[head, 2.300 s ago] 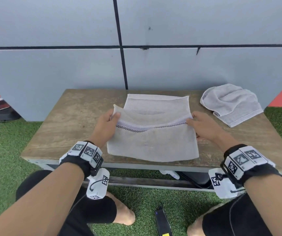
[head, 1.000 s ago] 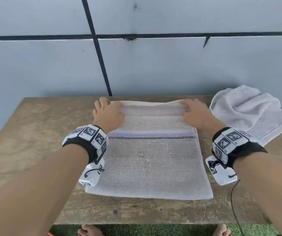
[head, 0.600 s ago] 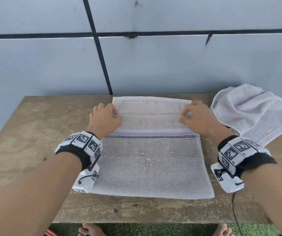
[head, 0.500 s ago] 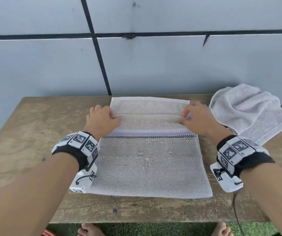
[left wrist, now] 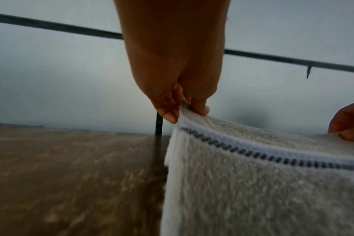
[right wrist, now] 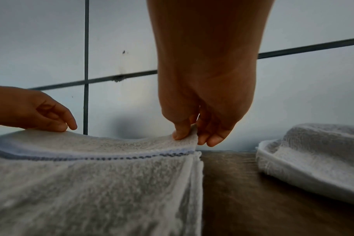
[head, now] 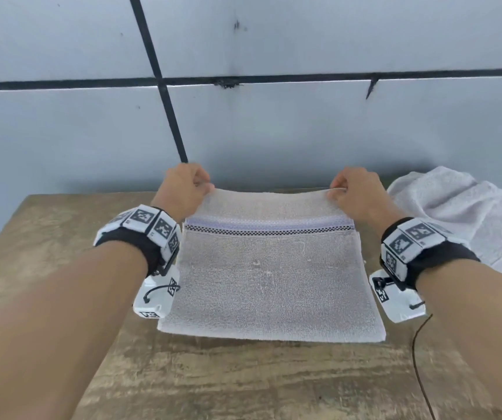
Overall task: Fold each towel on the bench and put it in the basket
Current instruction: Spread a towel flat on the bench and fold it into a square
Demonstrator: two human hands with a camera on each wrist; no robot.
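A pale grey towel (head: 271, 277) with a checked stripe lies folded on the wooden bench (head: 46, 237), its near edge flat on the wood. My left hand (head: 190, 184) pinches the far left corner (left wrist: 184, 110) between thumb and fingers. The far right corner (right wrist: 190, 135) is pinched by my right hand (head: 348, 189). Both hold the far edge lifted off the bench, so the towel (left wrist: 253, 183) slopes up away from me and sags slightly between the hands (right wrist: 111, 143). No basket is in view.
A second, crumpled grey towel (head: 456, 213) lies at the bench's back right, also in the right wrist view (right wrist: 317, 159). A grey panelled wall (head: 274, 131) stands directly behind the bench. Bare wood shows to the left and in front (head: 243, 383).
Both hands slid from resting on the folded layers to the far corners, pinched them and raised the far edge off the bench.
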